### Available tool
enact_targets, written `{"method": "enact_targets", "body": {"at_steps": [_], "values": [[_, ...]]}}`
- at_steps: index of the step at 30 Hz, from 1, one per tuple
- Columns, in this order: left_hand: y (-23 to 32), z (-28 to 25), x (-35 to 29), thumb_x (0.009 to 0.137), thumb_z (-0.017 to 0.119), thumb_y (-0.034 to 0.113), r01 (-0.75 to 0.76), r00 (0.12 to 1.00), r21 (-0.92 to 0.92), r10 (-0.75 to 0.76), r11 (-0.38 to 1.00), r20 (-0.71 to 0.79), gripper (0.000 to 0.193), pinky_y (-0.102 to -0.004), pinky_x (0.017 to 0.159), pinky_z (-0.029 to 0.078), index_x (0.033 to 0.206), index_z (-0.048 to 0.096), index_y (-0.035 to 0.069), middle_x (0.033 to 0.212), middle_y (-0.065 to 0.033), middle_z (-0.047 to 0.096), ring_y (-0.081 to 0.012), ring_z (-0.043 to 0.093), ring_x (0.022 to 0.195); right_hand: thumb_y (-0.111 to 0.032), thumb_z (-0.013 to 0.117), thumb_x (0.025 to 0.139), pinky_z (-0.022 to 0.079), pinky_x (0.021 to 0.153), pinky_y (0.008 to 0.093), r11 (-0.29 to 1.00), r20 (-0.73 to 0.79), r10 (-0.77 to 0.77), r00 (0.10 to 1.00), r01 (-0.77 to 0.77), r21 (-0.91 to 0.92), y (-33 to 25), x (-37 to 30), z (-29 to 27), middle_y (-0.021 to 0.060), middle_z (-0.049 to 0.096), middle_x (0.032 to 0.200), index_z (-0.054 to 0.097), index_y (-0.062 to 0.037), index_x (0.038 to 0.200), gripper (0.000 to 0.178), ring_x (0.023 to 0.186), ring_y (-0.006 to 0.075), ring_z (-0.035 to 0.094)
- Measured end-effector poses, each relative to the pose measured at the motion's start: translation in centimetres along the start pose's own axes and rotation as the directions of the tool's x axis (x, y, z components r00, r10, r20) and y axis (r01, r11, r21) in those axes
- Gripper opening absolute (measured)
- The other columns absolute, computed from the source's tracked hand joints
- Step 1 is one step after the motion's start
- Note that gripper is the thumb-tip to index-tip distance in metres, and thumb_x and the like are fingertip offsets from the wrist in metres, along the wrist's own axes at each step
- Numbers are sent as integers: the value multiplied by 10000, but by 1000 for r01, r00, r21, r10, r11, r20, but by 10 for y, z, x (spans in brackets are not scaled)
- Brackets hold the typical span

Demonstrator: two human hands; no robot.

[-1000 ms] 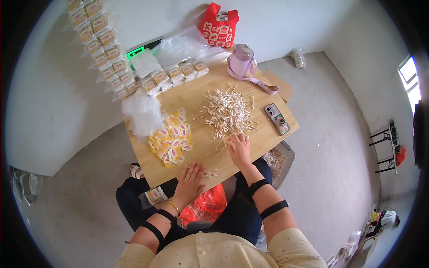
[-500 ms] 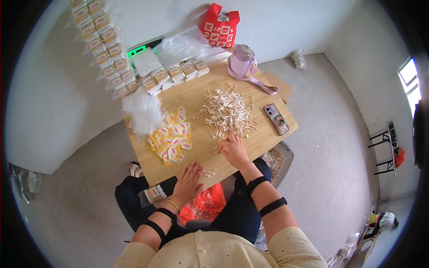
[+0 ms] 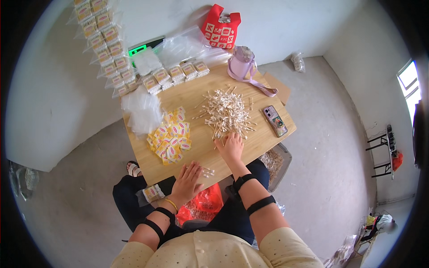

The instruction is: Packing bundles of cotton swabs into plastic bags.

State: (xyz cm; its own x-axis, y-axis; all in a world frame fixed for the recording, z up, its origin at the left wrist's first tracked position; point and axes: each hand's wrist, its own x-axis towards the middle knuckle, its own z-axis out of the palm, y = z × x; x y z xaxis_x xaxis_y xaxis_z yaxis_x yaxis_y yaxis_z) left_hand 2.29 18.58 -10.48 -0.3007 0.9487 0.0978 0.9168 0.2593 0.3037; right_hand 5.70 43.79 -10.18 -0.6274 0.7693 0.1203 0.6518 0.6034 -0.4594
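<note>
My left hand (image 3: 188, 177) lies flat near the front edge of the wooden table, fingers stretched out. Just right of its fingers, a few loose cotton swabs (image 3: 207, 172) stick out from beside or under it; the hand hides the rest. My right hand (image 3: 231, 146) is at the near edge of a big heap of cotton swabs (image 3: 229, 111), thumb apart from the fingers. Its fingertips touch the closest swabs, and I see none clearly gripped. Left of the heap lies a pile of small yellow-and-white printed cards (image 3: 171, 140).
Clear plastic bags (image 3: 143, 111) lie on the wooden table (image 3: 201, 152) at left. Packed swab bundles (image 3: 177, 73) line its back. A lilac bottle (image 3: 241, 64) and a phone (image 3: 275, 120) are at right. Below sit a red bag (image 3: 209, 198) and a swab-filled bin (image 3: 273, 163).
My right hand has shifted slightly left along the heap's near edge, and its thumb has spread away from the fingers. A loose swab beside it is no longer visible. My left hand stays put.
</note>
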Motion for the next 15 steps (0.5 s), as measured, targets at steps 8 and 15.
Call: {"method": "enact_targets", "body": {"at_steps": [8, 15], "values": [[-2, 4, -1, 937, 604, 377, -1, 999, -65, -1, 998, -32, 684, -499, 1239, 192, 1485, 409, 18, 1559, -156, 372, -306, 288, 1499, -301, 699, 828, 445, 917, 489, 987, 46, 132, 990, -127, -94, 46, -9, 2, 146, 648, 1072, 672, -69, 969, 273, 1081, 345, 596], [-3, 4, -4, 919, 619, 376, 5, 1000, -70, -7, 998, -30, 704, -505, 1240, 187, 1490, 407, 25, 1560, -142, 374, -300, 292, 1497, -223, 718, 828, 441, 821, 436, 993, 134, -111, 985, 105, 51, 34, -50, -2, 86, 645, 858, 694, -103, 901, 142, 876, 291, 627]]}}
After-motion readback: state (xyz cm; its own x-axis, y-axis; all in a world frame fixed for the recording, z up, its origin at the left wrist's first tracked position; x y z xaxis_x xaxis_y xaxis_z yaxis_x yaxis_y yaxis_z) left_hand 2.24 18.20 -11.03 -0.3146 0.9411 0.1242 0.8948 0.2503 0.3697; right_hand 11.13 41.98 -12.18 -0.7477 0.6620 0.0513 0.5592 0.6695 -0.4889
